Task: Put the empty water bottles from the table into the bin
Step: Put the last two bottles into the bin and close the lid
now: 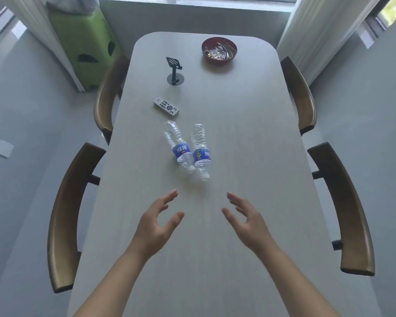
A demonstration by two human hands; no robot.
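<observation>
Here, I held my left hand [157,221] and right hand [245,219] spread and empty, both just short of two bottles [189,148] lying side by side on the table [249,138], caps toward me, long axes running away.

Soft daylight from the far window [199,3], faint shadows, slight softness, wide-angle bending at edges

Two empty water bottles [180,147] [201,151] lie mid-table [249,156]; one remote [166,107], one black stand [174,70] and one red bowl [219,50] toward its far edge; four chairs [66,216] along its long edges; one green bin [85,42]
</observation>
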